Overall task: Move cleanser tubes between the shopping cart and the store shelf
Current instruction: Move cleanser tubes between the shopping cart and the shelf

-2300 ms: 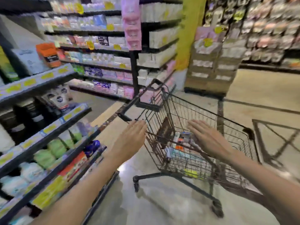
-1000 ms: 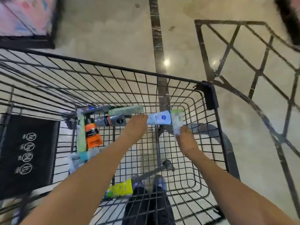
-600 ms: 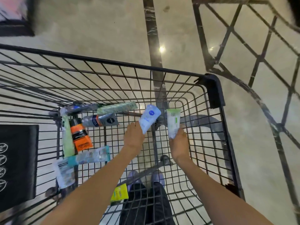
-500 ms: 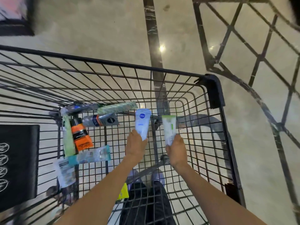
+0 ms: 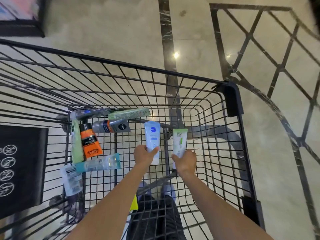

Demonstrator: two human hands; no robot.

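Note:
I look straight down into a black wire shopping cart [image 5: 232, 99]. My left hand [image 5: 144, 155] grips a pale blue cleanser tube [image 5: 152, 137] near its lower end, lifted off the cart floor. My right hand [image 5: 185, 161] grips a white and green tube [image 5: 179, 141] the same way, just to the right. Several more tubes lie on the cart floor at the left: an orange and black tube [image 5: 89, 141], a grey tube [image 5: 111, 127], a teal tube [image 5: 98, 162] and a green tube [image 5: 129, 113].
A black child-seat flap [image 5: 20, 163] with white symbols fills the cart's left end. A yellow tube [image 5: 134, 203] shows under my left forearm. Beige floor with dark inlaid lines lies around the cart. A shelf base [image 5: 22, 16] sits at top left.
Both hands reached into the cart, closed round the blue tube and the white and green tube, turned them upright and raised them slightly. The view dropped from the aisle to the cart.

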